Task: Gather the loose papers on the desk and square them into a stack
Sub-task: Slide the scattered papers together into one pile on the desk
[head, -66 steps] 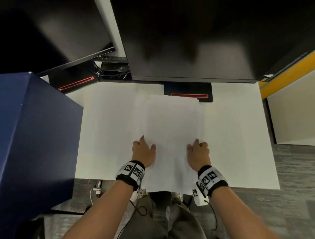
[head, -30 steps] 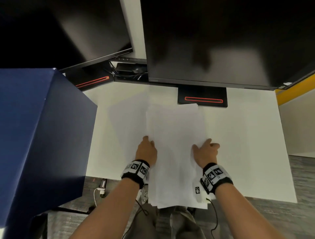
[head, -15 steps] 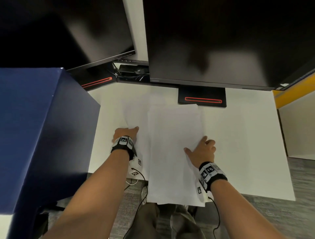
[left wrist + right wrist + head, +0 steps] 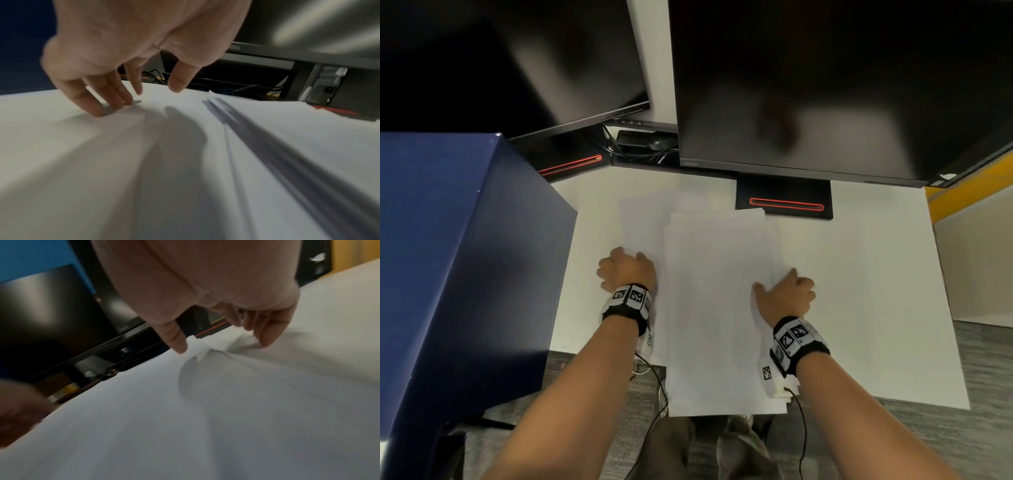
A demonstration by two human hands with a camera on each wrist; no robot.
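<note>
A stack of white papers (image 4: 719, 308) lies lengthwise in the middle of the white desk (image 4: 866, 301), its near end hanging over the front edge. One loose sheet (image 4: 640, 222) sticks out to the stack's left. My left hand (image 4: 626, 270) is on that sheet; in the left wrist view the left hand (image 4: 139, 100) presses its fingertips (image 4: 98, 110) onto the paper, thumb lifted. My right hand (image 4: 784, 291) is at the stack's right edge. The right wrist view shows the right hand (image 4: 222, 345) pinching a buckled bit of paper (image 4: 197, 347) between thumb and fingers.
A tall dark blue panel (image 4: 465, 257) stands close on the left. Two dark monitors (image 4: 825, 85) (image 4: 534, 68) overhang the back of the desk, and their black bases (image 4: 784, 205) (image 4: 571, 164) sit just behind the papers. Cables (image 4: 643, 144) lie between them.
My left hand left the stack's left edge and moved left onto the loose sheet. My right hand, which lay flat on the stack, now curls its fingers at the right edge.
</note>
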